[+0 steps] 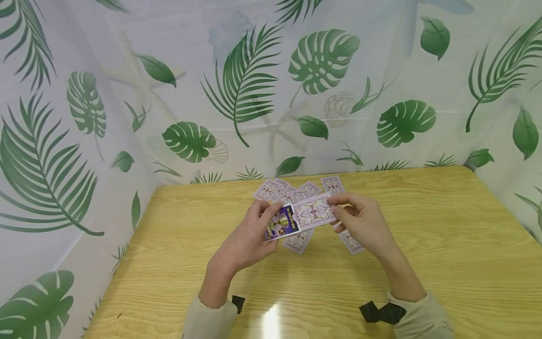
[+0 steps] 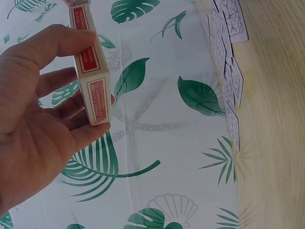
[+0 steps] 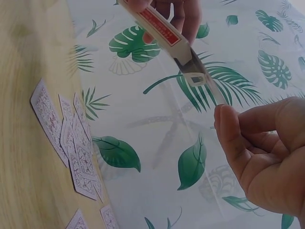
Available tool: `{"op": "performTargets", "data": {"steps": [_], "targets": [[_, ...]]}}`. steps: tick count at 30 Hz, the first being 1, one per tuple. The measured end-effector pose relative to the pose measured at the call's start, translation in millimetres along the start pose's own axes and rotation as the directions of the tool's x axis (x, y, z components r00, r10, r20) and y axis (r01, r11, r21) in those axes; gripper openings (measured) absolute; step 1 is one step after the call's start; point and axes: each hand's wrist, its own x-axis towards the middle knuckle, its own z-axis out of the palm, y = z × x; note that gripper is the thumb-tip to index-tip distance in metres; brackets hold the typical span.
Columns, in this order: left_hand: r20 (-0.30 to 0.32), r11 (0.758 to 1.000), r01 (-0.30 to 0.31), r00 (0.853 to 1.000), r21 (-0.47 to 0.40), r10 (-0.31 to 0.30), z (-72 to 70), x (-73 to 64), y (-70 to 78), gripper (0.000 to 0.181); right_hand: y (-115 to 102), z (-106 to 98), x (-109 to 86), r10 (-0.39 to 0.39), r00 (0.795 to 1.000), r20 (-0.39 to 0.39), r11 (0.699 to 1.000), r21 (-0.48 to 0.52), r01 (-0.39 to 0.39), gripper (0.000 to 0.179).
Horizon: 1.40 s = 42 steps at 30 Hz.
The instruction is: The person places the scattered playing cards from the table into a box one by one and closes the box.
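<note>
My left hand (image 1: 243,238) grips a small card box (image 1: 284,224) with a purple and gold picture on its face. In the left wrist view the narrow sides of the box (image 2: 98,100) are white with red panels, with the thumb on one edge. My right hand (image 1: 368,226) pinches the outer end of a playing card (image 1: 314,212), patterned back up, that juts from the open end of the box. The right wrist view shows the card (image 3: 215,91) edge-on between thumb and fingers, beside the box's loose flap (image 3: 194,78). How many cards are pinched, I cannot tell.
Several patterned cards lie spread on the wooden table (image 1: 444,226), some overlapping near its back edge. One card (image 1: 298,241) lies below the box and another (image 1: 350,242) under the right hand. A leaf-printed cloth (image 1: 262,155) stands behind the table and along its sides.
</note>
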Motion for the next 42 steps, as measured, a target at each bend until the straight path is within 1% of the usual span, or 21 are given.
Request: {"op": "performTargets", "data": {"steps": [11, 13, 17, 19, 23, 26, 32, 36, 39, 42], "targets": [[0.013, 1.0, 0.003, 1.0, -0.002, -0.003, 0.5, 0.3, 1.0, 0.072, 6, 3, 3.3, -0.001, 0.999, 0.038, 0.996, 0.087, -0.002, 0.022], [0.014, 1.0, 0.002, 1.0, -0.006, -0.002, 0.5, 0.4, 1.4, 0.073, 8, 4, 4.5, 0.003, 0.998, 0.059, 0.994, 0.112, -0.01, 0.027], [0.008, 1.0, -0.013, 1.0, -0.023, 0.014, 0.9, 1.2, 2.9, 0.072, 12, 4, 6.4, 0.018, 0.994, 0.11, 0.986, 0.16, -0.036, 0.044], [0.004, 0.999, -0.024, 1.0, -0.032, 0.024, 1.2, 1.7, 3.9, 0.072, 13, 4, 7.1, 0.024, 0.99, 0.136, 0.983, 0.179, -0.049, 0.05], [0.0, 0.999, -0.032, 1.0, -0.039, 0.032, 1.5, 2.0, 5.5, 0.071, 16, 5, 8.1, 0.018, 0.985, 0.169, 0.98, 0.193, -0.051, 0.05], [0.002, 0.998, -0.034, 0.999, -0.045, 0.034, 1.5, 2.1, 6.6, 0.071, 18, 7, 8.5, 0.005, 0.984, 0.179, 0.982, 0.183, -0.038, 0.048], [0.015, 0.998, -0.042, 0.999, -0.053, 0.043, 2.9, 3.6, 8.1, 0.073, 19, 13, 8.3, 0.003, 0.985, 0.17, 0.991, 0.131, -0.026, 0.053], [0.026, 0.998, -0.032, 0.999, -0.056, 0.033, 3.7, 3.6, 9.4, 0.075, 15, 17, 6.4, 0.007, 0.988, 0.156, 0.995, 0.098, -0.023, 0.057], [0.029, 0.999, -0.032, 0.999, -0.042, 0.033, 4.6, 3.6, 10.1, 0.075, 13, 21, 5.1, 0.002, 0.991, 0.133, 0.998, 0.054, -0.009, 0.058], [0.024, 0.998, -0.055, 0.998, -0.008, 0.055, 6.8, 4.2, 9.7, 0.075, 11, 25, 3.3, -0.019, 0.995, 0.098, 0.999, -0.024, 0.021, 0.058]]}}
